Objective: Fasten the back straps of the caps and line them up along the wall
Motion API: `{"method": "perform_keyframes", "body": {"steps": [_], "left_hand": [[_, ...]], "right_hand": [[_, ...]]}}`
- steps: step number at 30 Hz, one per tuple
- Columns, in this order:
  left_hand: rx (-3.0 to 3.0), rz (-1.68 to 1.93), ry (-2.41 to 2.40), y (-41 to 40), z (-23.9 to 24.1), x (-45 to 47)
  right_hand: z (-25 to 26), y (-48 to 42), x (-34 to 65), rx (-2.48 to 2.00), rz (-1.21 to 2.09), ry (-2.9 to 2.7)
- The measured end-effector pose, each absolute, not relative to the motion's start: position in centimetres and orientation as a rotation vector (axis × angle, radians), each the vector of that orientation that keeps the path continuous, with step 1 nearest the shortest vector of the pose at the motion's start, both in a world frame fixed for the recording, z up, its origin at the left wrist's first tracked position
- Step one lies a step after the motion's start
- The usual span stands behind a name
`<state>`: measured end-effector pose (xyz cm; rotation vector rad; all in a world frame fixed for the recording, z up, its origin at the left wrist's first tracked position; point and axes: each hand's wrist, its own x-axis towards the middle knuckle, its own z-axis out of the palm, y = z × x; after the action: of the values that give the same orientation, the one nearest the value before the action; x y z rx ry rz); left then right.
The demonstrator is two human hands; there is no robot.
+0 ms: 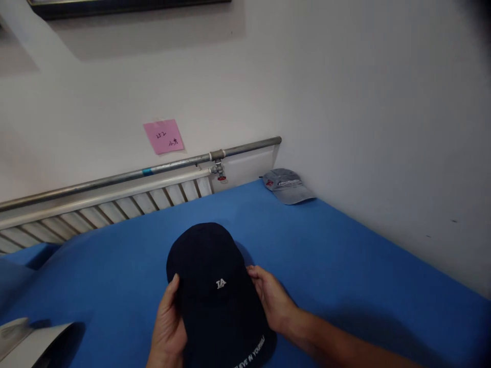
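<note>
A dark navy baseball cap (209, 255) is held up over the blue surface, its brim toward me. Small white letters mark its front, and white lettering runs along the brim edge. My left hand (169, 324) grips the cap's left side, thumb on the outside and the other fingers partly hidden behind it. On the opposite side my right hand (270, 296) holds the cap by its edge, with some fingertips out of sight. A grey baseball cap (287, 186) with a red patch rests in the far corner, apart from both hands.
The blue surface (123, 276) meets a white wall on the right. Behind it run a radiator (111, 209) and a metal pipe (172, 164) with a red-handled valve (221, 177). A pink note (164, 137) is stuck on the wall. White curled sheet-like material (38, 345) lies at lower left.
</note>
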<state>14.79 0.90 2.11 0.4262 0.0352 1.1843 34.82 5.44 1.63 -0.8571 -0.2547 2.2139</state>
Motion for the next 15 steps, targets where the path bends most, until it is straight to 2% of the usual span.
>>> {"method": "perform_keyframes", "body": {"steps": [7,15], "left_hand": [[0.177,1.245,0.460,0.9,0.9,15.5],[0.159,1.260,0.612,0.5,1.2,15.5]], "right_hand": [[2.2,6.3,35.4,-0.884,2.130,-0.279],[0.9,5.7,34.8,-0.950,2.246,-0.366]]}}
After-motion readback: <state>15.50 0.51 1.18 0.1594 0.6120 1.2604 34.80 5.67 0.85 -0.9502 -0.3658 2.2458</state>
